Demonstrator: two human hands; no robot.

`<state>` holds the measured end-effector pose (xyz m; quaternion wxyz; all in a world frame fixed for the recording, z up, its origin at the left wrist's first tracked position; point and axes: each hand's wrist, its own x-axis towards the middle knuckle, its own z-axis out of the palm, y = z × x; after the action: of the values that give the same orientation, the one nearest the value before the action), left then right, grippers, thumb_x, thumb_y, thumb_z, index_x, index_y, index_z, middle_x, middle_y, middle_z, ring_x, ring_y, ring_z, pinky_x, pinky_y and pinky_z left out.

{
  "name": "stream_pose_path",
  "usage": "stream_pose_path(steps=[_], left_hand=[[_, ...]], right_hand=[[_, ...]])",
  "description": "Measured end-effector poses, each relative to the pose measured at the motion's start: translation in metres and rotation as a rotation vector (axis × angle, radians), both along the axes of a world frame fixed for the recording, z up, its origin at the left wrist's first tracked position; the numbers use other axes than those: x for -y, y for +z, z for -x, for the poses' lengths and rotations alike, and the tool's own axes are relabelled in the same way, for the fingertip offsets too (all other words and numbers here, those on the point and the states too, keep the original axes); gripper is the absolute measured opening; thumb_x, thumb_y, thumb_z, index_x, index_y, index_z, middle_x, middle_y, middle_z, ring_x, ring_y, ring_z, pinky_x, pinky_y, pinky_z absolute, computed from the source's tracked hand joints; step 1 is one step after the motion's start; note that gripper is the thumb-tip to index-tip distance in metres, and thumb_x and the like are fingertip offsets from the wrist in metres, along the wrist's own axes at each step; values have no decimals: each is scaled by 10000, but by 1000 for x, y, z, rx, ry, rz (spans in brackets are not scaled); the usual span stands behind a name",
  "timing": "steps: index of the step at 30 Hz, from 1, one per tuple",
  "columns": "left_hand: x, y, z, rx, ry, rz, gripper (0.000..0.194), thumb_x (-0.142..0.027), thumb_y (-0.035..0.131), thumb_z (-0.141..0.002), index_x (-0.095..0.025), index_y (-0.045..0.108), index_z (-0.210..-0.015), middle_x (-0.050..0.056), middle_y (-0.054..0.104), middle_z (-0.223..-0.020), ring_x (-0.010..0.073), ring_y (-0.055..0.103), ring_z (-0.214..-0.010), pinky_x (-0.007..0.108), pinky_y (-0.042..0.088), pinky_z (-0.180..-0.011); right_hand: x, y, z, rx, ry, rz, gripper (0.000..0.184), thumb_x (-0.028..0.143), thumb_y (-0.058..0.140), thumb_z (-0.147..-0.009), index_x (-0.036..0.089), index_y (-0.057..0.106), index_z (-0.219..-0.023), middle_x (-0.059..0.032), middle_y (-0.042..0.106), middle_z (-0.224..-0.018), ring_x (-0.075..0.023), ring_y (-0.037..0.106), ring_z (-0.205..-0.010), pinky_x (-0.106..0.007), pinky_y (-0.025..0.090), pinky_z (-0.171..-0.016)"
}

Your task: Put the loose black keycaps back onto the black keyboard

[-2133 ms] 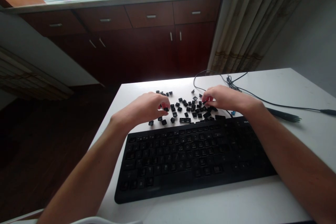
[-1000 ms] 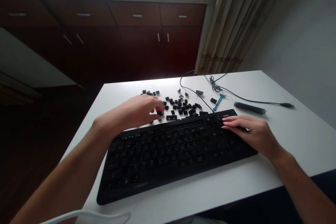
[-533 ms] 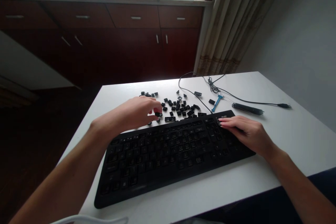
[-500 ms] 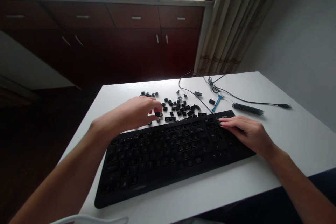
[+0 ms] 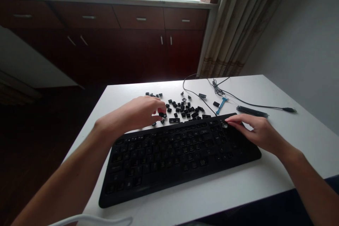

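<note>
A black computer keyboard (image 5: pixel 169 155) lies slanted across the white table, with some of its key positions showing bare sockets. Above the loose caps behind it, my left hand (image 5: pixel 140 112) is closed with a black keycap (image 5: pixel 161 114) between thumb and fingers. My right hand (image 5: pixel 254 129) reaches over the keyboard's upper right part. Its thumb and forefinger are pinched together at a small glinting keycap (image 5: pixel 225 125) near the number pad. Several loose keycaps (image 5: pixel 182 107) are scattered just beyond the keyboard's back edge, some partly hidden by my left hand.
A blue tool with a forked end (image 5: pixel 221 105) lies behind the keyboard, beside a bundle of dark ties or bristles (image 5: pixel 252 111). The coiled cable (image 5: pixel 217 86) runs right to its plug (image 5: pixel 289 110). Wooden cabinets (image 5: pixel 132 49) stand beyond the table (image 5: pixel 296 137).
My right hand has gone from the loose keycaps to the keyboard's upper right, then drawn back slightly, exposing a glinting keycap. My left hand has kept its keycap. The view has shifted.
</note>
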<state>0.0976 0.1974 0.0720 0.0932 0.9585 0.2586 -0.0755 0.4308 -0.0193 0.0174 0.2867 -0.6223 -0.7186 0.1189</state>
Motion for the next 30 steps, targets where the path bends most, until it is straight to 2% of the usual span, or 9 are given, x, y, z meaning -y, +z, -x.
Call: stream_pose_path(steps=[3, 7, 12, 18, 25, 30], left_hand=[[-1, 0, 1, 10, -1, -9, 234, -345, 582, -901, -286, 706, -1090, 12, 732, -1074, 190, 665, -898, 275, 466, -757], [-2, 0, 3, 20, -7, -12, 208, -345, 588, -899, -281, 705, -1058, 8, 737, -1030, 184, 661, -863, 274, 459, -740], [1, 1, 4, 29, -19, -3, 185, -290, 592, -895, -261, 704, -1040, 11, 735, -1016, 188, 657, -864, 285, 448, -748], [1, 0, 6, 42, -8, -12, 193, -300, 588, -906, -234, 697, -1052, 39, 732, -1004, 199, 648, -877, 298, 443, -767], [0, -2, 5, 43, -20, 0, 219, -302, 572, -901, -262, 702, -1071, 17, 727, -1044, 198, 656, -893, 294, 452, -747], [-2, -6, 4, 33, -8, -5, 220, -320, 599, -882, -290, 704, -1073, 5, 732, -1046, 192, 666, -881, 283, 454, -730]], right_hand=[[-3, 2, 5, 21, -53, 32, 262, 354, 648, -922, 261, 712, -1158, -37, 743, -1093, -219, 714, -966, -344, 617, -827], [-2, 1, 6, 26, 29, 119, 264, 369, 638, -927, 280, 725, -1159, -45, 718, -1127, -218, 699, -989, -348, 608, -854], [-1, -5, 1, -25, 25, 105, 259, 362, 632, -931, 293, 727, -1162, -43, 711, -1129, -229, 683, -1028, -374, 587, -902], [0, -16, -8, -82, -51, 103, 260, 370, 674, -903, 285, 725, -1143, -51, 717, -1161, -243, 680, -1056, -364, 605, -845], [5, -26, -2, -53, -4, -131, 201, 265, 677, -896, 297, 762, -1075, -31, 745, -1092, -229, 722, -975, -405, 606, -926], [7, -28, 3, -2, 5, -208, 206, 213, 681, -887, 294, 759, -1058, -32, 749, -1084, -234, 725, -972, -423, 612, -917]])
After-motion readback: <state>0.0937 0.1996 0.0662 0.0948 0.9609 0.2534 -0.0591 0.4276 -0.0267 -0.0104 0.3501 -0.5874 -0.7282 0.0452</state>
